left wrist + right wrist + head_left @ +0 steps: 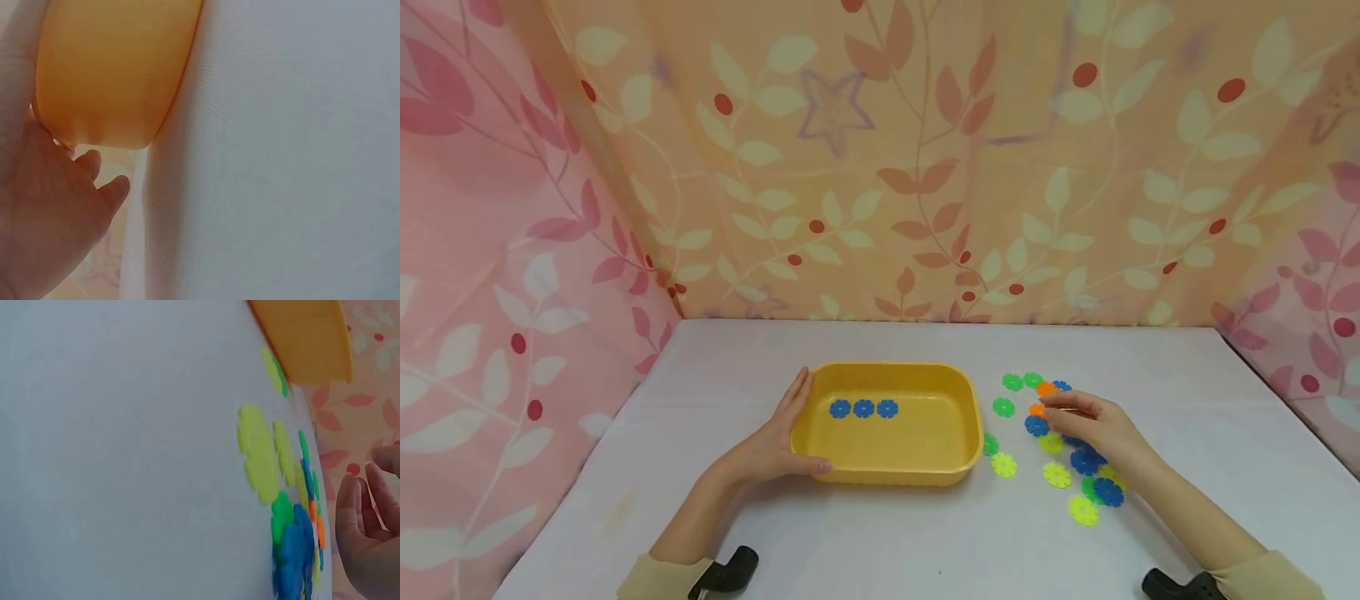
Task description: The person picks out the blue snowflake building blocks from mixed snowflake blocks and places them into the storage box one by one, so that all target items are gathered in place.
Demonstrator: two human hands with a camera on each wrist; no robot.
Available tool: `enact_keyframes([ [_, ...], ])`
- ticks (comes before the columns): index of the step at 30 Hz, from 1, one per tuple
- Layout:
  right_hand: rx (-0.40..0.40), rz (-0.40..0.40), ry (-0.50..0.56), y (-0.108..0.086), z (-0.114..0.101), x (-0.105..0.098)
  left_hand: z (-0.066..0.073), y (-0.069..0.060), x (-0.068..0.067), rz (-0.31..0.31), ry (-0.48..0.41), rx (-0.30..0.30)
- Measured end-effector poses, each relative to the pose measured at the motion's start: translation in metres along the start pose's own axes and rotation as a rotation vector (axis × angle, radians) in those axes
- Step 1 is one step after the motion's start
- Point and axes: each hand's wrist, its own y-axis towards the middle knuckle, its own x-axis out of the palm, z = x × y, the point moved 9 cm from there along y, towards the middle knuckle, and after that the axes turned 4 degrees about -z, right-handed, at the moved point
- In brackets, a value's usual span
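Around the left end of the yellow tray, the left hand grips with its thumb on the near rim and its fingers along the side. In the left wrist view the hand lies against the wall of the tray. Three blue flower-shaped pieces sit in a row inside. The right hand hovers over the scattered pieces, fingertips near an orange piece. In the right wrist view, that hand has bent, loose fingers, with no piece visible between them.
Right of the tray, green, yellow and blue pieces lie loose on the white tabletop, some overlapping. A patterned curtain stands behind the table, with pink cloth at the left side.
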Motion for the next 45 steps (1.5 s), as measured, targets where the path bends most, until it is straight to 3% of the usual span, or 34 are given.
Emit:
enact_keyframes([
  [7, -0.013, -0.027, -0.17, 0.004, 0.015, -0.007, 0.0, -0.002, -0.001, 0.002, -0.007, 0.004],
  [17, -0.098, 0.004, -0.353, 0.008, 0.01, -0.006, 0.0, -0.001, 0.0, 0.001, -0.012, 0.013],
  [45, -0.153, 0.046, -0.512, 0.012, -0.002, -0.001, 0.001, 0.0, 0.0, 0.004, -0.016, 0.01],
])
